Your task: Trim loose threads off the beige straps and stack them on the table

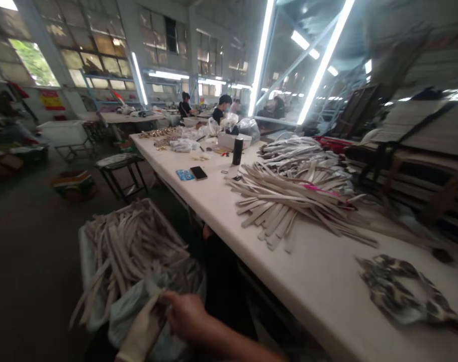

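Low in the view, my left hand (148, 319), in a pale glove, meets my bare right hand (187, 314) above a light grey cloth or plastic bag (128, 306). The right fingers are curled and pinch at the left fingertips; what lies between them is blurred and hidden. The left fingers look bent and closed, partly covered by the right hand. Just beyond my hands, a white bin (86, 261) holds many beige fabric straps (126, 241), some hanging over its side.
A long pale table (213, 211) runs along my right. On it lie a heap of straps (285, 196), a phone (198, 173), a blue packet (184, 174), a black bottle (237, 151) and a patterned cloth loop (398, 289). A stool (119, 161) stands left; people sit farther back.
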A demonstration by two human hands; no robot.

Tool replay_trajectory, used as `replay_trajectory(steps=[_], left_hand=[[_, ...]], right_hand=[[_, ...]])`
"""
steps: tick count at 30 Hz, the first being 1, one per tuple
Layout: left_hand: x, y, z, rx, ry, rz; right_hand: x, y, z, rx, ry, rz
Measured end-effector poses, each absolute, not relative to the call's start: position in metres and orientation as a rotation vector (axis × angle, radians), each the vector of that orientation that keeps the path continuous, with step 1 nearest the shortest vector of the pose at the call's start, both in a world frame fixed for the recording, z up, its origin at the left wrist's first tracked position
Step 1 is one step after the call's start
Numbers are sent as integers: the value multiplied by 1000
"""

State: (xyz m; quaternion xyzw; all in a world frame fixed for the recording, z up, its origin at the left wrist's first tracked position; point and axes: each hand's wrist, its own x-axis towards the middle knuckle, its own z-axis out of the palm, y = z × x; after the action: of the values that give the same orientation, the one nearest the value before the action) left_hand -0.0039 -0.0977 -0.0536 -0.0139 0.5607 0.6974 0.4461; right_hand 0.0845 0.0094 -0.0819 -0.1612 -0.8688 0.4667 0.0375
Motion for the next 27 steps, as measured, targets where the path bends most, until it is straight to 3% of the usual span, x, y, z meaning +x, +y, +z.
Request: replay_trajectory(steps=[6,9,17,27], left_hand=[[-21,-101,-65,-656,1220,2002],[-14,-111,-65,-742,1076,1943],[41,-125,-78,-711,945,1797],[52,-120,-59,-430,1029,1862]], right_hand=[[98,24,-61,-555,-2762,1592],[102,29,-61,-499,-2898,1644],[142,24,-34,-397,-3286,1083],[138,16,-52,-364,-2999,1232]])
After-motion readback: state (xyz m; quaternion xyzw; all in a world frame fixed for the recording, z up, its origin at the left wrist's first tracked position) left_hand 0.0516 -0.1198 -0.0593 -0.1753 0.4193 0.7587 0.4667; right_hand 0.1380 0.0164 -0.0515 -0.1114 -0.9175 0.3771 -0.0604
